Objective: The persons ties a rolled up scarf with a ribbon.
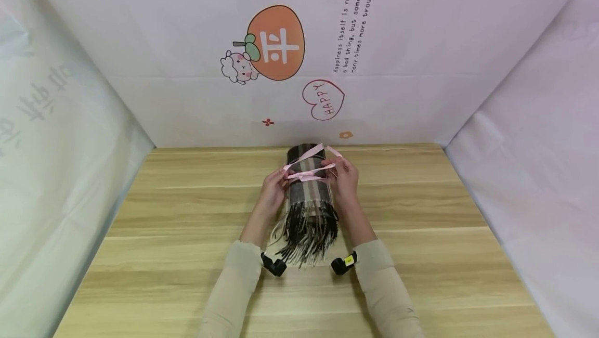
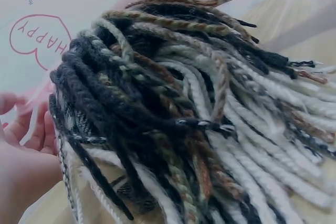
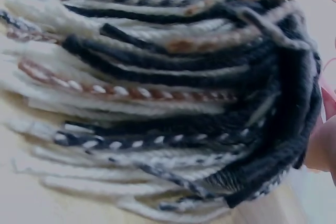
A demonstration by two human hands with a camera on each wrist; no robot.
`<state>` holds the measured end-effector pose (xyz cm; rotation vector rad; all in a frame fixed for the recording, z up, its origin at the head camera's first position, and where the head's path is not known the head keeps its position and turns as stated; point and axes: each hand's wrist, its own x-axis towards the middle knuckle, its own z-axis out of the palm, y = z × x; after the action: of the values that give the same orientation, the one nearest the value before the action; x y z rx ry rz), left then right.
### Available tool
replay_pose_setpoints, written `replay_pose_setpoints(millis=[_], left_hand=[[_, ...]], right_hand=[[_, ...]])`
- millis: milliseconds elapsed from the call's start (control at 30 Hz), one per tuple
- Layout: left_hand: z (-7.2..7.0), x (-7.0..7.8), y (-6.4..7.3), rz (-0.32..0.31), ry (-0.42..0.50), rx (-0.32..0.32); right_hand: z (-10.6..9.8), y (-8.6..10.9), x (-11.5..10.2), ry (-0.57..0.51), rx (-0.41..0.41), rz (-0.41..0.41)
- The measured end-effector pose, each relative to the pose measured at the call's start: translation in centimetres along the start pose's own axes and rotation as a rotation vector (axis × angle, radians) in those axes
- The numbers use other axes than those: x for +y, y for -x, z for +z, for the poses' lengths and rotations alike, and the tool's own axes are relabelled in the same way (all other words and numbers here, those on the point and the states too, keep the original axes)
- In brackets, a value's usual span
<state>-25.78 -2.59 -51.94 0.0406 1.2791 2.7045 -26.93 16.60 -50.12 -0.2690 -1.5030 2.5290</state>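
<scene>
A rolled plaid scarf (image 1: 312, 190) in black, grey and beige lies lengthwise on the table, its twisted fringe (image 1: 311, 231) spread toward me. Pink ribbon (image 1: 306, 176) crosses the roll's upper part, with loops standing up from it. At the roll's left side my left hand (image 1: 273, 191) pinches the ribbon between thumb and fingers. Opposite it, my right hand (image 1: 345, 181) pinches another stretch of ribbon. The fringe (image 2: 157, 108) fills most of the left wrist view, hiding much of the work. In the right wrist view, the fringe (image 3: 173, 98) leaves only some fingers (image 3: 321, 142) visible.
The roll's far end lies close to the printed white backdrop (image 1: 206, 114) behind the wood-grain table (image 1: 187, 223). White sheets (image 1: 529, 161) hang along both sides. Small black cameras (image 1: 275, 265) sit at both wrists, near the fringe tips.
</scene>
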Motion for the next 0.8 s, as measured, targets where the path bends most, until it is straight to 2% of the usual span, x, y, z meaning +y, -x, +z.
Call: replay_pose_setpoints(millis=[100, 233, 400, 533, 633, 800], left_hand=[[0.0, 0.0, 0.1, -0.001, -0.012, 0.018], [0.1, 0.0, 0.0, 0.005, -0.053, 0.077], [0.1, 0.2, 0.0, 0.012, -0.082, 0.147], [-0.3, 0.9, 0.3, -0.007, -0.065, 0.202], [-1.0, 1.6, 0.7, -0.015, -0.037, 0.266], [-1.9, 2.2, 1.0, -0.062, 0.027, 0.318]], right_hand=[[-0.5, -0.1, -0.2, -0.086, 0.046, 0.042], [-0.9, -0.4, -0.4, -0.171, 0.086, 0.079], [-1.2, -0.5, -0.7, -0.185, 0.128, 0.128], [-1.9, -0.4, -1.6, -0.238, 0.169, 0.187], [-2.9, -0.6, -2.4, -0.274, 0.212, 0.2], [-4.4, -0.8, -2.8, -0.265, 0.26, 0.257]])
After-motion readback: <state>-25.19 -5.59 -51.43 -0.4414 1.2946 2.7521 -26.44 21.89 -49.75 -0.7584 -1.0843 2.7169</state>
